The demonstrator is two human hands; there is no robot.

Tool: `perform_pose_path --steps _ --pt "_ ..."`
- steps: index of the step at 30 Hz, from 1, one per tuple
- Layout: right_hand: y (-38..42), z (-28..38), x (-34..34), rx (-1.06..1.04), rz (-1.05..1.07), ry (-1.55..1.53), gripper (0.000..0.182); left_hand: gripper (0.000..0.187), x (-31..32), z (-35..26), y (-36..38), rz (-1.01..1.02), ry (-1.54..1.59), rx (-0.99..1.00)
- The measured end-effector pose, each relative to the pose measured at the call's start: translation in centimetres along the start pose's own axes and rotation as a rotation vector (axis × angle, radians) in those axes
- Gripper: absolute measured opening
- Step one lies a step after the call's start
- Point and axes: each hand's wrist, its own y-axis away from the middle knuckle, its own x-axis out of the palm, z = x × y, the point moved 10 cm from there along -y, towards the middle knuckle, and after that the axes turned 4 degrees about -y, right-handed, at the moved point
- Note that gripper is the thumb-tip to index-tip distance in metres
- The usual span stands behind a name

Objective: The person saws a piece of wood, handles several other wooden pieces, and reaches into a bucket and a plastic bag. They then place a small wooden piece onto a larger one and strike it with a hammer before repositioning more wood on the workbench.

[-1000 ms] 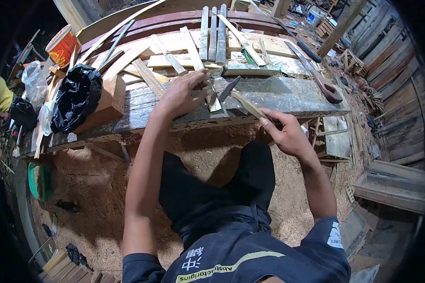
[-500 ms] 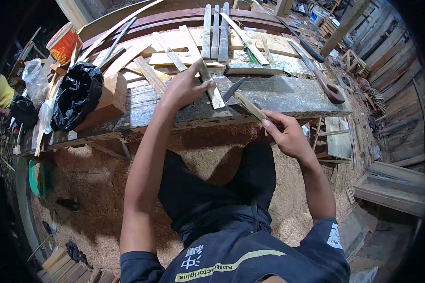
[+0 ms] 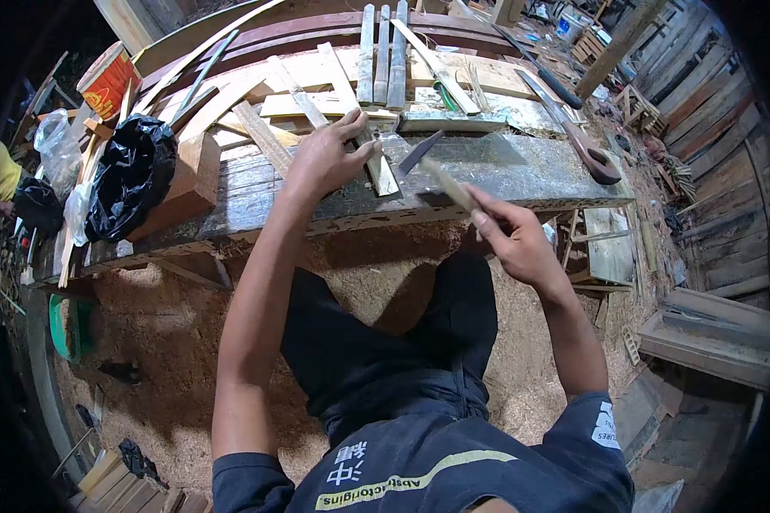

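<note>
My left hand (image 3: 325,156) is closed around the near part of a pale wooden strip (image 3: 382,175), which lies on the workbench (image 3: 488,167) with its near end at the front edge. My right hand (image 3: 513,239) grips a short, flat wooden stick (image 3: 449,184) between thumb and fingers, its far end blurred by motion. Just left of the stick's tip, a dark pointed blade (image 3: 420,154) shows at the bench top; how it is held there I cannot make out.
Several wooden strips lie across the bench's far side. A handsaw (image 3: 592,161) rests at the right. On the left are a black plastic bag (image 3: 135,175), a wooden block (image 3: 184,184) and a red bucket (image 3: 107,90). Another person's yellow sleeve (image 3: 4,175) shows at the far left.
The stick in my right hand has shifted and turned slightly, its tip now blurred. My left hand stays on its strip. The whole view has moved slightly.
</note>
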Motion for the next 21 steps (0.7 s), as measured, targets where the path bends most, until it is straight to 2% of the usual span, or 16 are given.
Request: perform_pose_path --steps 1,4,5,6,8,9,11,12,14,16,19,21 --pt "0.0 0.0 -0.6 0.056 -0.030 -0.045 0.043 0.064 -0.1 0.1 -0.1 0.002 0.004 -0.010" --pt "-0.1 0.6 -0.5 -0.008 -0.093 0.029 0.042 0.063 0.1 0.3 -0.2 0.016 0.019 -0.027" --pt "0.4 0.1 0.6 0.089 -0.018 0.016 0.042 0.063 0.3 0.3 -0.1 0.020 0.020 -0.026" --pt "0.2 2.9 1.7 -0.251 -0.024 0.097 0.042 0.063 0.2 0.2 -0.1 -0.008 0.002 -0.009" --pt "0.3 0.5 1.2 0.034 0.012 -0.011 0.042 0.063 0.0 0.2 -0.2 -0.037 -0.017 0.007" --pt "0.3 0.5 1.3 0.034 0.014 -0.013 0.042 0.063 0.1 0.3 -0.2 -0.027 -0.009 0.007" --pt "0.3 -0.1 -0.2 0.068 -0.158 -0.054 0.043 0.064 0.0 0.5 -0.3 -0.021 -0.004 0.004" --pt "0.5 -0.4 0.2 0.069 -0.159 -0.056 0.043 0.064 0.1 0.6 -0.4 -0.018 0.004 0.015" --pt "0.7 0.3 2.7 -0.039 -0.010 -0.033 0.044 0.063 0.4 0.5 -0.5 -0.013 0.013 0.030" --pt "0.8 0.7 2.5 -0.014 -0.028 -0.081 0.044 0.064 0.2 0.3 -0.5 -0.007 0.019 0.039" --pt "1.3 0.4 0.4 0.068 -0.214 -0.154 0.045 0.063 -0.1 0.0 -0.2 0.008 0.031 0.016" --pt "1.6 0.7 0.9 0.082 -0.175 -0.139 0.045 0.065 0.0 0.2 -0.2 -0.019 0.006 0.037"
